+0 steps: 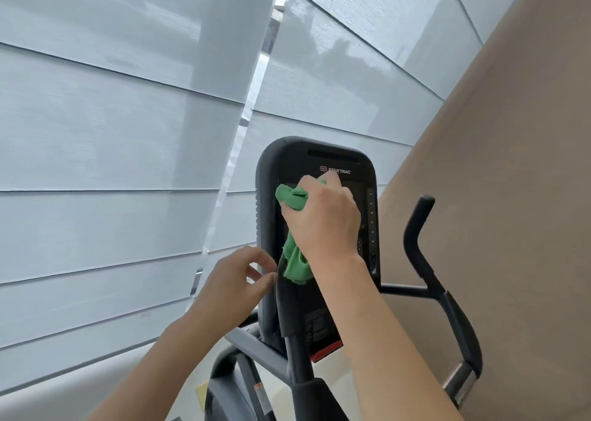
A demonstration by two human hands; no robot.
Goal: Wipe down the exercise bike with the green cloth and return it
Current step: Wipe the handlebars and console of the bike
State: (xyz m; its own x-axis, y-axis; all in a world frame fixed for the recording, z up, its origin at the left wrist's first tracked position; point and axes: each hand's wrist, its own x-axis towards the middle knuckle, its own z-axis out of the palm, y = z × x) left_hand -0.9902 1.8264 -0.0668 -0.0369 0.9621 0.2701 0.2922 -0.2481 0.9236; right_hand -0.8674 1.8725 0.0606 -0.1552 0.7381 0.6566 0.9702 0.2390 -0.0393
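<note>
- Our right hand [323, 219] grips the green cloth [292, 196] bunched in its fist and holds it against the dark screen of the bike's console [315, 164], just under the brand lettering; a loose tail of cloth hangs down past the wrist.
- Our left hand [238, 281] holds nothing, fingers loosely curled, fingertips at the console's left edge.
- The button column [371, 222] sits just right of our knuckles; we judge that a wide stroke could press a key.
- The hanging tail could snag on the handlebar post [295, 350] below and pull the cloth loose.
- A tight wad touches little surface, so we may leave streaks on the screen.
- With the left hand barely touching, hard pressure could rock the console.
</note>
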